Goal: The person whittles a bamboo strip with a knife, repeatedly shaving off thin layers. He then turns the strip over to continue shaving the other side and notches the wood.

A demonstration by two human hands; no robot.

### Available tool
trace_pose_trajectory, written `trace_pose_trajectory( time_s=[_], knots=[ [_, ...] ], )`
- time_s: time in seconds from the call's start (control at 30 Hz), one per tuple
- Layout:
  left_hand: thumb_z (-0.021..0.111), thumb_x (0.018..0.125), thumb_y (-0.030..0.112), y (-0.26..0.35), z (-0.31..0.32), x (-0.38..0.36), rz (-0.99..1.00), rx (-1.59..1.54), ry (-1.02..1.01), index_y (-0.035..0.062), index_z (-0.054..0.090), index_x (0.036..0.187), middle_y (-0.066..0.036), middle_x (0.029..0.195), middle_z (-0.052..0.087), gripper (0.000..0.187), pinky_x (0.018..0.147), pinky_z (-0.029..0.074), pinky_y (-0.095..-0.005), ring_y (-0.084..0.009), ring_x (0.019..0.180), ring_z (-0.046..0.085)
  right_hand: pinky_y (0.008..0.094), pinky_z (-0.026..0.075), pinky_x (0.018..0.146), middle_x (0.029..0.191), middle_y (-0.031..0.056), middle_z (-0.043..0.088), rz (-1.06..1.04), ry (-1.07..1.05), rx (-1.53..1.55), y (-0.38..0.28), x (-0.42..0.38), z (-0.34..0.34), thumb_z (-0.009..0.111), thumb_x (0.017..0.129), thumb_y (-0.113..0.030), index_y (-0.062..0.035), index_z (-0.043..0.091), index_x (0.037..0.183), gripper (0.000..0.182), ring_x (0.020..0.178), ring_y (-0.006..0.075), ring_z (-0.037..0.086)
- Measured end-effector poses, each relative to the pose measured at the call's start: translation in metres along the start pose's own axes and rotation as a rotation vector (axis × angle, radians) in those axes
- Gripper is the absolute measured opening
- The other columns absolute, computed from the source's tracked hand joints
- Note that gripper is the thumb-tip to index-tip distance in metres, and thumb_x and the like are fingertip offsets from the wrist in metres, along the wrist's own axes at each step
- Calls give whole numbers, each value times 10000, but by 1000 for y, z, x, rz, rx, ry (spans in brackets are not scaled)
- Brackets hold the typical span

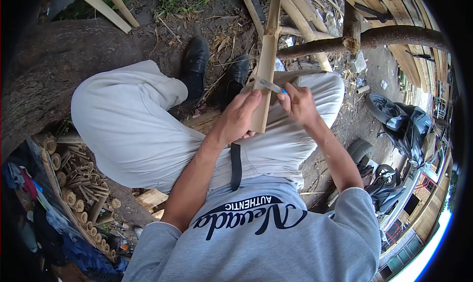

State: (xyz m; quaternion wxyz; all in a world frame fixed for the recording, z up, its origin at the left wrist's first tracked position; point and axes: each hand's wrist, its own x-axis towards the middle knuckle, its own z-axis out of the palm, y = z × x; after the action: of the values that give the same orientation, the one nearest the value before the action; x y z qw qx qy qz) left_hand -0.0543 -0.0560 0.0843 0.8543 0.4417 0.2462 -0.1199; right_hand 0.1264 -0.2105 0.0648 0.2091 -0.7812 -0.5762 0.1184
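Note:
A split bamboo strip (266, 60) slants up and away from my lap, its near end resting over my thigh. My left hand (237, 113) grips it near that lower end, thumb on top and fingertips showing underneath. In my right hand (298, 103) is a knife (268, 85) with a blue part at the handle. Its blade lies across the strip, just beyond my left thumb. The fingers of my right hand are closed around the handle, most of which is hidden.
A thick branch (394, 35) crosses at the upper right, beside bamboo poles (300, 16). Black shoes (195, 55) stand on the littered dirt. Cut bamboo pieces (84, 176) are piled at the left by a large trunk (44, 70). Motorbikes (406, 124) stand at the right.

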Motion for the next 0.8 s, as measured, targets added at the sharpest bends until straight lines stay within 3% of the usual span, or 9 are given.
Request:
trace_pose_trajectory(
  time_s=[0.07,0.17,0.27,0.4,0.47,0.57,0.7,0.77,0.8],
  knots=[
    [348,1061,411,-4,19,1,38,18,210,-24,534,1233,-103,831,605,504,354,354,-255,-110,423,492,457,443,471,541,158,515,47,-8,17,26,5,-1,541,989,-406,-61,548,764,412,502,386,558],
    [356,1058,402,0,13,9,117,-108,104,9,570,1152,-44,625,539,457,362,337,-251,-113,408,473,466,438,480,552,169,511,95,-34,47,31,17,-4,530,1001,-383,-43,556,754,421,517,399,560],
    [339,1058,413,5,8,16,106,-142,128,29,578,1140,-11,548,500,459,363,323,-236,-109,408,471,468,433,485,559,175,504,159,-1,151,17,29,-6,524,1007,-364,-28,556,744,428,520,412,552],
    [352,1065,333,-2,-4,24,152,-136,72,-3,541,1248,-89,777,613,428,371,352,-243,-111,439,498,440,420,458,548,152,492,55,-73,263,-29,11,-21,563,985,-322,-37,533,732,383,478,378,530],
    [355,1051,412,4,3,22,254,-70,159,62,513,904,-12,613,525,411,344,354,-226,-95,401,485,430,418,449,540,134,487,12,-100,239,-49,0,-26,582,972,-336,-50,519,719,387,468,356,532],
    [353,1051,416,6,6,22,267,-28,165,70,492,880,-9,654,518,410,340,356,-234,-95,384,457,414,415,432,528,98,478,-57,-116,156,-52,-6,-30,613,948,-371,-73,495,696,407,451,321,532],
    [359,1060,391,-11,2,23,366,117,180,27,510,949,-54,778,536,409,341,374,-231,-101,468,504,407,408,420,525,72,469,-148,-104,108,-47,-6,-27,636,920,-423,-86,493,691,432,446,305,531],
    [439,1046,258,-17,1,23,736,442,229,-41,507,1058,-133,911,548,307,483,481,-299,-198,666,588,407,408,420,529,73,467,-169,-109,125,-43,-6,-26,635,918,-433,-83,494,694,438,448,305,528],
    [439,1046,258,-19,-1,26,735,442,226,-41,507,1058,-133,911,548,307,483,481,-299,-198,666,588,406,409,421,532,75,465,-189,-118,142,-41,-7,-25,634,915,-442,-81,495,696,445,450,305,526]
  ],
)
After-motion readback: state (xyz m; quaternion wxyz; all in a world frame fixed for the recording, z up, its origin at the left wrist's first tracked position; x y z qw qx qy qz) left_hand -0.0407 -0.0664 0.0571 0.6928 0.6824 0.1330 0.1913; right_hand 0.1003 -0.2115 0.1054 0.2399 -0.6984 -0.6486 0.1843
